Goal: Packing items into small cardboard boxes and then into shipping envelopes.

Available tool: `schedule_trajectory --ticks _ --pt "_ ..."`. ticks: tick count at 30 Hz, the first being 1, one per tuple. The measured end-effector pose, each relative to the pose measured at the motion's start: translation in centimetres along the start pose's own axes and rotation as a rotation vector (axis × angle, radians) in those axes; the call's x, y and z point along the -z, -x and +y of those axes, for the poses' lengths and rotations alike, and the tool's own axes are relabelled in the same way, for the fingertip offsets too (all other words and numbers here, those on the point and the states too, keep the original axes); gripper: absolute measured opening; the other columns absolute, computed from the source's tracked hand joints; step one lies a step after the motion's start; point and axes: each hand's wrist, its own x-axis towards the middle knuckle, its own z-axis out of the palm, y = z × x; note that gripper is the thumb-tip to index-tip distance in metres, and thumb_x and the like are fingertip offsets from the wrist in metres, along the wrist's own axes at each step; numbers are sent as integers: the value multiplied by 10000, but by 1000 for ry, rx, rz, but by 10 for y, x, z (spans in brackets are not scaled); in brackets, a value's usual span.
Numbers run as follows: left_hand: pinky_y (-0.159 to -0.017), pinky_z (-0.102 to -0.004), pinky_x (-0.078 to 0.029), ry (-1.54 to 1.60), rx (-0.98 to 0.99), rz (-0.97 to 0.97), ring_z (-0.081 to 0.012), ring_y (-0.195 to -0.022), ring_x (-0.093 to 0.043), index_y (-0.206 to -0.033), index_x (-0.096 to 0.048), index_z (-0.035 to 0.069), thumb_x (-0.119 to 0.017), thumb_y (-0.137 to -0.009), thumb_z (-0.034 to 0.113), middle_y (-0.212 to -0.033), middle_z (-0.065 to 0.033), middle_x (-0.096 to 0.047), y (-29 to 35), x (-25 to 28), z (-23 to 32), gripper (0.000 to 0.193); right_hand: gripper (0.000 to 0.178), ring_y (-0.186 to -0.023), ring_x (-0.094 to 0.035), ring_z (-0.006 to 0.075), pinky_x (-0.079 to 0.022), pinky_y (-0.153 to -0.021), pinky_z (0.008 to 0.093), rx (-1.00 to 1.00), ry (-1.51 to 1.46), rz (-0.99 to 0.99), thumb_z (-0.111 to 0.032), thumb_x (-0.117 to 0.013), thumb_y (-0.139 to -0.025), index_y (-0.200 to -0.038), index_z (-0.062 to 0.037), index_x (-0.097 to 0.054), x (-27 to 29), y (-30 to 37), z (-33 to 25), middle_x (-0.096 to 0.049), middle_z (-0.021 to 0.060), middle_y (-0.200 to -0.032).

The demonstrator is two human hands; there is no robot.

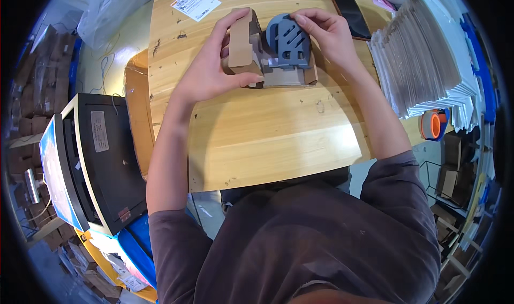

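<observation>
A small brown cardboard box (242,49) stands unfolded on the wooden table, its flap raised on the left. My left hand (211,68) grips the box's left side, thumb along the near edge and fingers behind the flap. In the box's right part stands a dark grey slotted bracket (293,44), tilted up, with a rounded plate of the same colour behind it. My right hand (326,33) pinches the bracket's upper right corner between thumb and fingers. Whether the bracket rests on the box floor I cannot tell.
A white printed label (196,4) lies at the table's far left. Beyond my right hand is a black phone (350,16). Tall stacks of flat mailers (423,57) fill the right side, with an orange tape roll (431,125) beside them. A monitor (96,159) stands at the left.
</observation>
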Motion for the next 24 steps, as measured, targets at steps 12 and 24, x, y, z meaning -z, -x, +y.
schedule_trajectory --ticks 12,24 --pt "-1014 -429 -483 -46 -39 -2 -317 -1181 -578 -1565 -332 160 -895 -636 44 -1371 -192 -552 -1 1 -4 1093 209 -828 -631 81 -527 -769 212 35 27 134 -139 -712 -971 -1104 18 -750 -2 2 -2 -739 49 -964" --pt "-1148 -437 -348 43 7 29 -319 -1368 -455 -1566 -325 112 -948 -613 246 -1536 -134 -441 -1 -9 0 1147 149 -799 -618 146 -519 -729 271 264 608 -143 -54 -692 -933 -1067 -16 -744 -14 11 5 -711 73 -985"
